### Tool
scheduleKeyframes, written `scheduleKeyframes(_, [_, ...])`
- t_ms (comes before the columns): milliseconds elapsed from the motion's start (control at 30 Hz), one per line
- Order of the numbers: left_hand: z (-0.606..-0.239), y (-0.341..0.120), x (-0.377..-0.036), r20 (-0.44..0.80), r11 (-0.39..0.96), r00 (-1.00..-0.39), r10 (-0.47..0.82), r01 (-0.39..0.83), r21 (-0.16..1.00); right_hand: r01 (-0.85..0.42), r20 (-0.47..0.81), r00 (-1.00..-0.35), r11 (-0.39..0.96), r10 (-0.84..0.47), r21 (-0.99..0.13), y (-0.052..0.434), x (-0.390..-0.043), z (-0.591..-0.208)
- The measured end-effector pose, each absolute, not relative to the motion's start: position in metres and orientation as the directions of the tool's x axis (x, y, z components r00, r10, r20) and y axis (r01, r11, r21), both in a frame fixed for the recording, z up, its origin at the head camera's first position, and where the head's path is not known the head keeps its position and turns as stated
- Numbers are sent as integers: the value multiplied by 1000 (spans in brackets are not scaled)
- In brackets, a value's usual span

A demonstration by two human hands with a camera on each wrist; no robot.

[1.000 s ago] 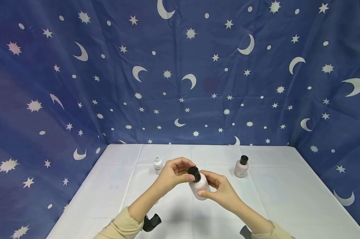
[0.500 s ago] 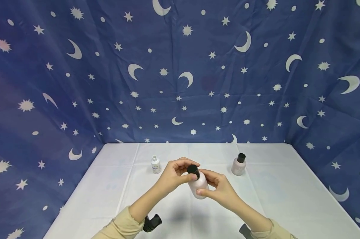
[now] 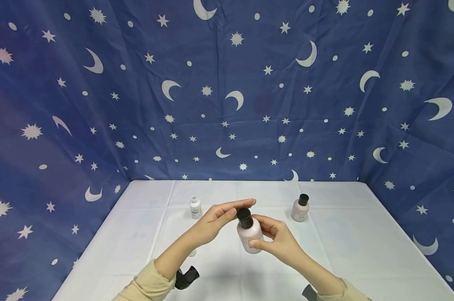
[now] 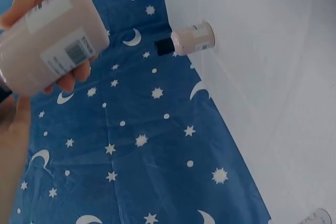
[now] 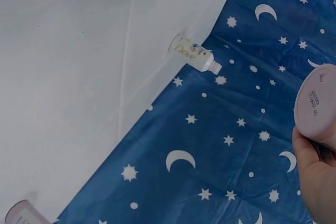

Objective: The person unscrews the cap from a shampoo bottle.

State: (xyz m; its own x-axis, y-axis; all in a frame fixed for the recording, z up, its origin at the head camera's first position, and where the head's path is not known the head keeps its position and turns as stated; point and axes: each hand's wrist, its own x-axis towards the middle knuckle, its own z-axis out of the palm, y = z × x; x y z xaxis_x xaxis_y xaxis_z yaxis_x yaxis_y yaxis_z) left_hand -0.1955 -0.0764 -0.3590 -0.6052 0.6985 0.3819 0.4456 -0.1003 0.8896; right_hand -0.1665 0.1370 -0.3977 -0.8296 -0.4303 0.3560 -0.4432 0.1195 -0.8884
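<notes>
Plainly, the right fingers [image 3: 269, 223] grip the pink bottle [image 3: 246, 239], its cap [image 3: 244, 218] beside the straight left fingers [image 3: 239, 204].

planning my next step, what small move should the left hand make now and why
Probably curl the left hand around the black cap and twist: its fingers extend nearly straight beside the cap, which sits on the pale pink bottle, while the right hand grips the bottle's body.

Left sleeve [image 3: 146, 282]: light khaki cloth, wrinkled, ending on the forearm, faint darker marks on the outer side. Beside it, a black fitting [image 3: 187, 277], dotted on one part, tube-like at the end. Right sleeve [image 3: 341, 293]: same khaki. Beside it, a dark grey fitting [image 3: 309, 292], rounded, partly hidden. Left hand [image 3: 212, 223], right hand [image 3: 279, 241]: bare.
</notes>
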Motion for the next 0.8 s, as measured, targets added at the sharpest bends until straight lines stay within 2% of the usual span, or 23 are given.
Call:
scheduleKeyframes(167, [-357, -81, -198, 358, -118, -517, 778, 439, 891, -431, 339, -831, 126, -441, -893, 139, -167, -396])
scheduleKeyframes(300, [-356, -83, -199, 357, -127, -499, 790, 437, 890, -433, 336, -829, 132, -447, -891, 139, -167, -396])
scheduleKeyframes(567, [-357, -82, -200, 345, -153, -551, 760, 364, 919, -441, 350, -829, 125, -437, -889, 139, -167, -396])
scheduleKeyframes(700, [-356, -83, -197, 342, -168, -617, 708, 323, 931, -443, 357, -827, 113, -434, -890, 137, -167, -396])
scheduleKeyframes(800, [-353, -83, -194, 353, -143, -676, 647, 347, 927, -463, 378, -819, 109, -432, -880, 136, -168, -394])
